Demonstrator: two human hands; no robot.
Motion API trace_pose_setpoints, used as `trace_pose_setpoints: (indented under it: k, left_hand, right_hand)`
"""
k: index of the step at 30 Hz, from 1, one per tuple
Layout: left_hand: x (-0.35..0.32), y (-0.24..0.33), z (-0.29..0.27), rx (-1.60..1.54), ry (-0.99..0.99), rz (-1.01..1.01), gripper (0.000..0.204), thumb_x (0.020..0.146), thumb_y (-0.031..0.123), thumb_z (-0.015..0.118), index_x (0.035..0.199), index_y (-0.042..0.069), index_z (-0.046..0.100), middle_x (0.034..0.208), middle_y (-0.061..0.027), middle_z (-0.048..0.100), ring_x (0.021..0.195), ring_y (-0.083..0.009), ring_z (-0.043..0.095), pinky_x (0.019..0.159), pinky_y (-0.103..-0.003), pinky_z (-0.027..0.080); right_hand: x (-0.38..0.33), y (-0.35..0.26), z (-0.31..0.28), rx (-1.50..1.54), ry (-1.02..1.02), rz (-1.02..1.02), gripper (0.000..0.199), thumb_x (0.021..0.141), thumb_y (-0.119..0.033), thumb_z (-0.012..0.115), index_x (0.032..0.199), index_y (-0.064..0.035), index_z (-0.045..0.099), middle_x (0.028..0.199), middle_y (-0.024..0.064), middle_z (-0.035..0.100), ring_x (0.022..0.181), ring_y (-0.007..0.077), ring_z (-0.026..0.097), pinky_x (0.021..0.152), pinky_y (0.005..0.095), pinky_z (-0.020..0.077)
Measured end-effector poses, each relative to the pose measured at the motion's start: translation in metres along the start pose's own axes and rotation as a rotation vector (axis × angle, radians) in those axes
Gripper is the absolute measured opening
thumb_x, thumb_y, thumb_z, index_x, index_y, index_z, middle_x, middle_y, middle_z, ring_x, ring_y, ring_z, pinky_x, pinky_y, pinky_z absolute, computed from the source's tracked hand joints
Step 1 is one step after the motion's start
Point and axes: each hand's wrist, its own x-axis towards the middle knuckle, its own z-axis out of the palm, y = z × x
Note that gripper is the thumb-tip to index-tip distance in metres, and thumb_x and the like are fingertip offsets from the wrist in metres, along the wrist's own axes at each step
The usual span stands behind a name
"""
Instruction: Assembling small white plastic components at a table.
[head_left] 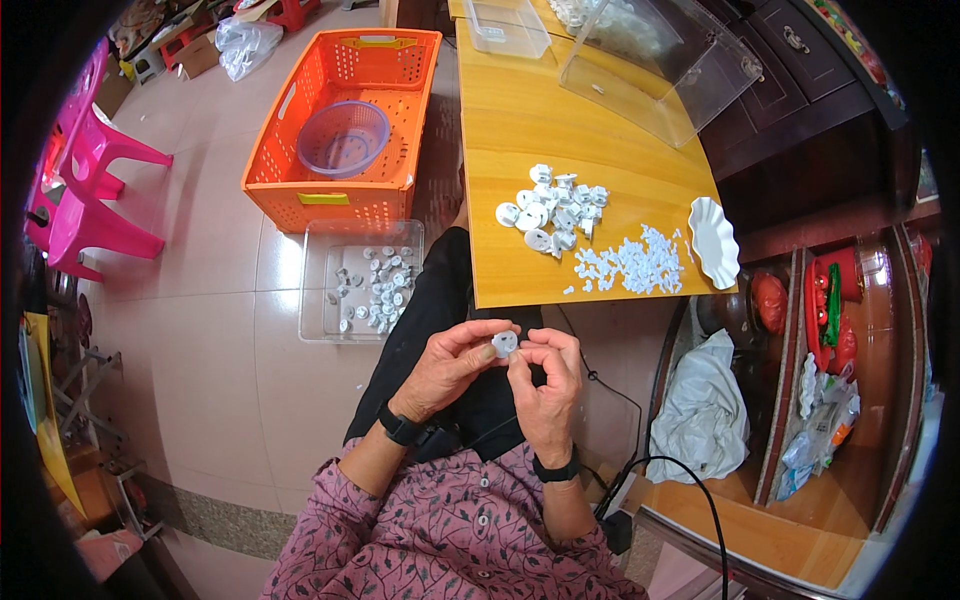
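Note:
Over my lap, just in front of the table's near edge, my left hand pinches a small round white plastic part between thumb and fingers. My right hand is closed against the right side of that part, thumb and forefinger pressed together; whatever is between them is too small to make out. On the yellow wooden table ahead lies a pile of similar white plastic parts. Beside it, to the right, small white plastic pieces are spread near the edge.
Left of my legs, a clear plastic bin holds several white parts. Behind it stands an orange crate with a purple basket. A white scalloped dish and a clear box sit on the table. A black cable curves at right.

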Motion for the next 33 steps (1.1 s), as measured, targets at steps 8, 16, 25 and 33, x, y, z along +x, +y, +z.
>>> trace_pose_setpoints:
  k: [8, 16, 25, 33]
  left_hand:
    - [0.000, 0.000, 0.001, 0.059, 0.017, 0.028, 0.033, 0.096, 0.005, 0.063, 0.128, -0.001, 0.061, 0.130, -0.0120, 0.061, 0.118, -0.0194, 0.059, 0.104, -0.032, 0.048]
    - [0.000, 0.002, 0.000, 0.287, 0.017, 0.074, 0.034, 0.094, 0.002, 0.066, 0.127, 0.000, 0.062, 0.124, -0.0076, 0.063, 0.116, -0.0160, 0.060, 0.102, -0.028, 0.047]
    - [-0.002, 0.009, 0.001, 0.411, -0.021, 0.078, 0.031, 0.093, 0.002, 0.067, 0.124, 0.002, 0.066, 0.122, -0.0069, 0.061, 0.113, -0.0146, 0.060, 0.098, -0.026, 0.050]
    - [-0.002, 0.013, 0.000, 0.454, -0.030, 0.089, 0.030, 0.092, 0.004, 0.068, 0.122, 0.002, 0.067, 0.120, -0.0070, 0.062, 0.111, -0.0141, 0.060, 0.095, -0.025, 0.050]
  right_hand:
    - [0.000, -0.001, 0.001, -0.042, -0.002, -0.056, 0.013, 0.081, 0.004, 0.070, 0.088, -0.0001, 0.061, 0.107, 0.0138, 0.059, 0.088, 0.0254, 0.065, 0.076, 0.0366, 0.0539]
    - [0.000, 0.001, -0.001, -0.089, -0.052, -0.119, 0.012, 0.083, 0.004, 0.068, 0.090, 0.0004, 0.058, 0.107, 0.0154, 0.058, 0.092, 0.0292, 0.062, 0.078, 0.0384, 0.0533]
    - [0.001, 0.000, 0.000, -0.060, -0.091, -0.090, 0.009, 0.084, 0.003, 0.067, 0.087, -0.0005, 0.059, 0.105, 0.0146, 0.058, 0.092, 0.0304, 0.062, 0.078, 0.0391, 0.0514]
    - [-0.001, 0.002, 0.004, -0.022, -0.119, -0.096, 0.010, 0.087, 0.002, 0.066, 0.092, 0.0004, 0.058, 0.106, 0.0155, 0.055, 0.094, 0.0311, 0.059, 0.079, 0.0389, 0.0504]
